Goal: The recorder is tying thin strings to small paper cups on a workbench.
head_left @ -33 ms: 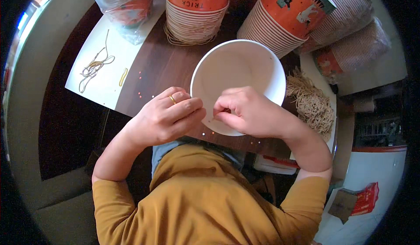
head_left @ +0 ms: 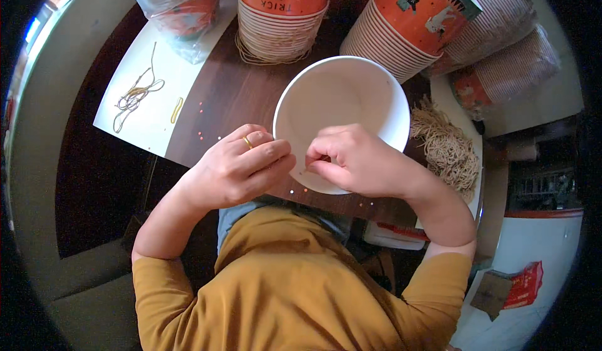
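A large paper bucket [head_left: 342, 97] with a white inside stands at the table's near edge, its mouth facing up at me. At its near left rim is my left hand [head_left: 248, 166], fingers closed together, with a gold ring on one finger. Over the near part of the mouth, my right hand [head_left: 360, 163] is curled, thumb and forefinger pinched. What either hand holds, if anything, is too small or hidden to make out. A small dark spot [head_left: 388, 82] shows on the bucket's inner right wall.
Stacked orange buckets [head_left: 283, 0] stand at the back, and another stack [head_left: 407, 25] leans at the right. Bagged stacks [head_left: 182, 12] lie around them. A heap of beige cords [head_left: 448, 150] is at right; a loose cord [head_left: 135, 97] lies on white board at left. Tiny paper dots [head_left: 305, 190] are scattered.
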`<action>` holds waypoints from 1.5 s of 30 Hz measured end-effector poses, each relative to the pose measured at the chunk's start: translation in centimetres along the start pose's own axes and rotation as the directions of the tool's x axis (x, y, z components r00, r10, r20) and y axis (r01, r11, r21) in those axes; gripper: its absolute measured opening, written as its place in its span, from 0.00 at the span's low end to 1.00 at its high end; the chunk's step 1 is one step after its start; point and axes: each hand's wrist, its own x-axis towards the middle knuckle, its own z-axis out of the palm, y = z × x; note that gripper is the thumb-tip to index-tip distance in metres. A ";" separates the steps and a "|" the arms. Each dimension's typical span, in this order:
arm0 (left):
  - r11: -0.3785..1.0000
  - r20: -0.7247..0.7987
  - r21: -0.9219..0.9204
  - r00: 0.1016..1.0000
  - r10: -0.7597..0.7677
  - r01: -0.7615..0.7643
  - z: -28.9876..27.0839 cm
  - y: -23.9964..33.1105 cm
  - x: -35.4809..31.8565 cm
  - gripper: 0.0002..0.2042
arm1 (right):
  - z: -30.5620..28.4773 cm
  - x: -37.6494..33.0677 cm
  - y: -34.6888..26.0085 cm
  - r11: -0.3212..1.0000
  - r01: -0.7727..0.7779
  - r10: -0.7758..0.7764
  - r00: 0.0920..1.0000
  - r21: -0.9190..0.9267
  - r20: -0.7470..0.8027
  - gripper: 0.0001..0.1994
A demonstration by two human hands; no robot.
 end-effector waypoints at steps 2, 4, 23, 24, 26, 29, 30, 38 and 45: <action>1.000 -0.006 0.006 1.000 0.008 -0.008 0.0 0.0 0.1 0.14 | 0.1 0.0 0.0 1.000 -0.002 0.002 1.000 -0.011 -0.004 0.05; 1.000 -0.004 0.001 1.000 0.000 0.000 -0.1 0.1 0.1 0.14 | 0.2 0.0 -0.1 1.000 -0.002 0.002 1.000 -0.021 -0.008 0.05; 1.000 0.034 0.000 0.999 -0.003 0.003 -0.3 -0.2 0.2 0.16 | 0.5 0.3 -0.2 0.993 0.025 -0.028 0.999 -0.116 -0.018 0.04; 1.000 0.035 -0.001 0.999 -0.002 0.002 -0.3 -0.2 0.2 0.16 | 0.5 0.3 -0.3 0.993 0.028 -0.030 0.999 -0.116 -0.022 0.04; 1.000 0.034 -0.001 0.999 0.011 -0.011 -0.1 -0.3 0.3 0.16 | 0.4 0.3 -0.5 0.993 0.022 -0.024 1.000 -0.114 -0.015 0.04; 1.000 0.021 0.006 1.000 0.011 -0.011 -0.4 -0.1 0.3 0.16 | 0.5 0.4 -0.8 0.993 0.025 -0.027 1.000 -0.116 -0.012 0.05; 1.000 0.018 0.008 1.000 0.009 -0.009 -0.4 -0.1 0.2 0.16 | 0.5 0.5 -0.9 0.992 0.031 -0.034 0.999 -0.118 -0.020 0.05; 0.997 0.033 0.013 0.996 -0.082 0.081 -0.5 -0.3 0.9 0.16 | 0.5 -0.9 -1.4 0.998 0.020 -0.026 0.995 -0.057 -0.101 0.05; 0.984 0.044 -0.085 0.987 -0.152 0.155 0.2 -1.2 2.0 0.15 | 1.3 -1.6 -2.4 0.979 -0.104 0.038 0.939 -0.176 -0.343 0.04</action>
